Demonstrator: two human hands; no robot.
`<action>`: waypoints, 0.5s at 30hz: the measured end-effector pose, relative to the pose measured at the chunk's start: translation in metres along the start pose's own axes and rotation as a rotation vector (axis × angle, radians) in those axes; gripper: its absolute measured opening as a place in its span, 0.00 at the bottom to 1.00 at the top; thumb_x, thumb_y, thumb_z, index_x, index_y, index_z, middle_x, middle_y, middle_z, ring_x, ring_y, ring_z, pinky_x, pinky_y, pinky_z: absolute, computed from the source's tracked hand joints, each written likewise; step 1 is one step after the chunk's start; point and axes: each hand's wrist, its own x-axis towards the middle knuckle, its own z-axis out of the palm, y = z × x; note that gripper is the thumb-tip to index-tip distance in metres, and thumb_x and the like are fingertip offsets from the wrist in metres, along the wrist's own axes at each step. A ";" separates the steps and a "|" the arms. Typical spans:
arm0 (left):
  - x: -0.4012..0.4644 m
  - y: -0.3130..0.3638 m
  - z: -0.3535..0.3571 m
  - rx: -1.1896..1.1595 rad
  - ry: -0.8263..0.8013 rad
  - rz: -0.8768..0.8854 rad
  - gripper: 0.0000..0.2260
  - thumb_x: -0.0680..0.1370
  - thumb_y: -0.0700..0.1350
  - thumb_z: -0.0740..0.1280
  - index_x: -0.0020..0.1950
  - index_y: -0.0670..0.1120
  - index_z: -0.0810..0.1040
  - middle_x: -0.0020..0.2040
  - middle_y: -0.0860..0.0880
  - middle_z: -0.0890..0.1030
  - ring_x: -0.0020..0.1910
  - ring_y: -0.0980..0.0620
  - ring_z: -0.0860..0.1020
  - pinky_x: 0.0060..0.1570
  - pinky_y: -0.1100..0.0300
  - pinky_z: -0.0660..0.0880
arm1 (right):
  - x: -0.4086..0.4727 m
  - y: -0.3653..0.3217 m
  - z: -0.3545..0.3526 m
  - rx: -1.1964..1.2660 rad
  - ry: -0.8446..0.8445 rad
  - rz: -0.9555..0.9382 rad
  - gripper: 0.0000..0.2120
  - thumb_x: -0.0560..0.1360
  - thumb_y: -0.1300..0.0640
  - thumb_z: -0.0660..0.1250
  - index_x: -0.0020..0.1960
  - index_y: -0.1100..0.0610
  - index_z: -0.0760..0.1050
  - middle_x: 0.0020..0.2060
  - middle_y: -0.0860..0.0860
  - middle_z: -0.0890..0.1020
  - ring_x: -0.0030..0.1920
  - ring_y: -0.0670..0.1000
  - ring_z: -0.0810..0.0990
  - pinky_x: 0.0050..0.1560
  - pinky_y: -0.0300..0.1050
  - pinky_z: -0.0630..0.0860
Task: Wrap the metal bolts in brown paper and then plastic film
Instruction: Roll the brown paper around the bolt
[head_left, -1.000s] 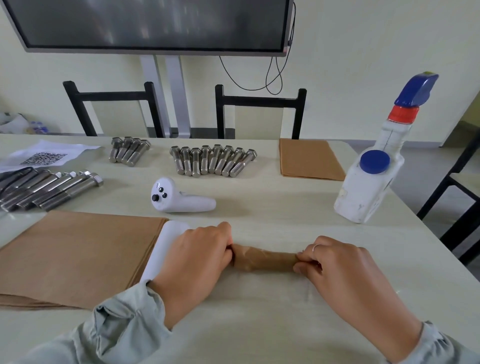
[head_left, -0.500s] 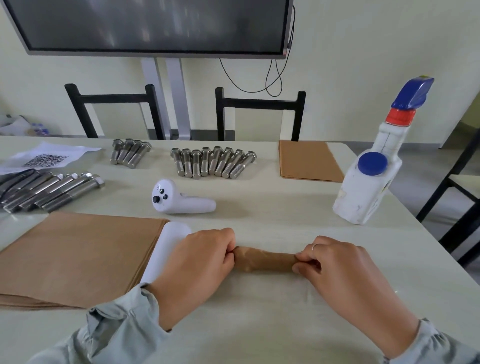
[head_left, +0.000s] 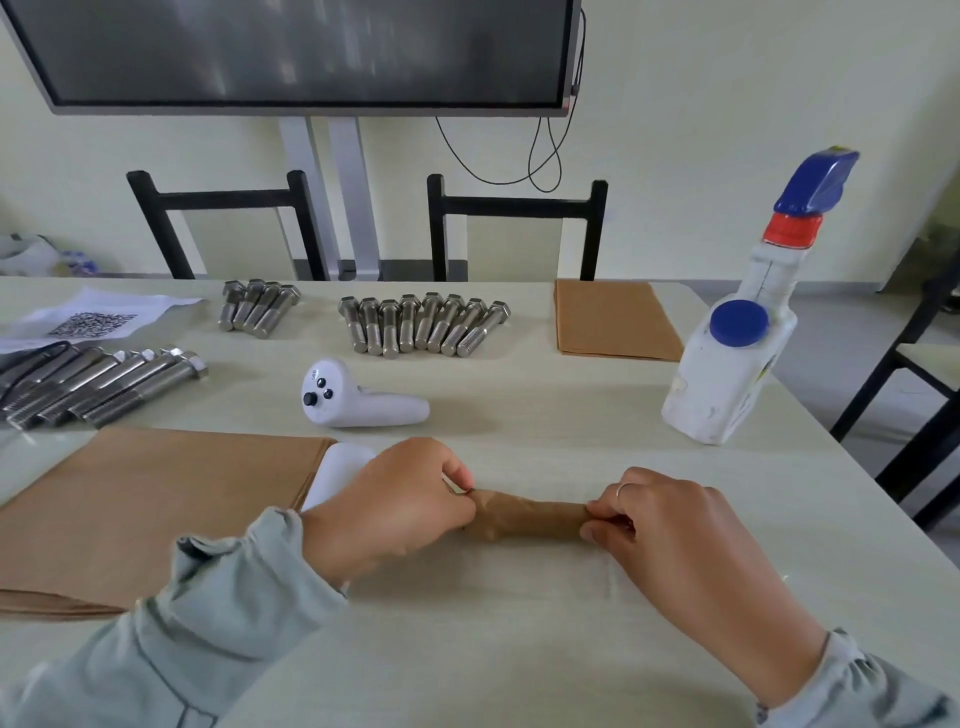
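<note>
The left hand (head_left: 395, 506) and right hand (head_left: 670, 525) each pinch an end of a smooth brown paper roll (head_left: 530, 517) lying on the pale surface (head_left: 519, 649); threaded steel bolts (head_left: 423, 325) lie beyond the roll.

A: What can't you make out?
B: Both ends of the brown paper roll (head_left: 530, 517) sit under the left hand (head_left: 395, 504) and right hand (head_left: 675, 525); its contents are wrapped from sight.
A: Anything else?
B: The white roll (head_left: 332, 470) is half behind the left hand. The long bolts (head_left: 98, 387) run off the left edge, and the QR sheet (head_left: 93, 319) is too small to read.
</note>
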 end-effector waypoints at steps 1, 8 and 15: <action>0.002 0.001 -0.002 -0.171 -0.032 -0.053 0.04 0.74 0.42 0.66 0.41 0.50 0.78 0.33 0.55 0.78 0.33 0.57 0.76 0.37 0.69 0.75 | 0.000 0.000 0.000 -0.008 -0.001 -0.007 0.09 0.76 0.45 0.63 0.51 0.46 0.79 0.38 0.43 0.72 0.40 0.45 0.75 0.39 0.36 0.66; -0.008 -0.009 0.001 -0.696 -0.009 -0.189 0.09 0.76 0.31 0.64 0.45 0.43 0.80 0.46 0.41 0.83 0.40 0.47 0.84 0.48 0.61 0.79 | 0.001 0.001 -0.001 -0.025 -0.028 -0.027 0.10 0.77 0.46 0.61 0.48 0.48 0.79 0.34 0.43 0.68 0.36 0.46 0.70 0.37 0.36 0.63; -0.016 -0.021 0.023 -0.630 0.170 -0.081 0.13 0.76 0.34 0.66 0.43 0.51 0.84 0.38 0.54 0.85 0.36 0.55 0.84 0.42 0.71 0.76 | 0.000 0.002 0.000 0.031 -0.012 -0.024 0.08 0.76 0.47 0.65 0.47 0.48 0.81 0.39 0.44 0.75 0.38 0.46 0.74 0.40 0.35 0.67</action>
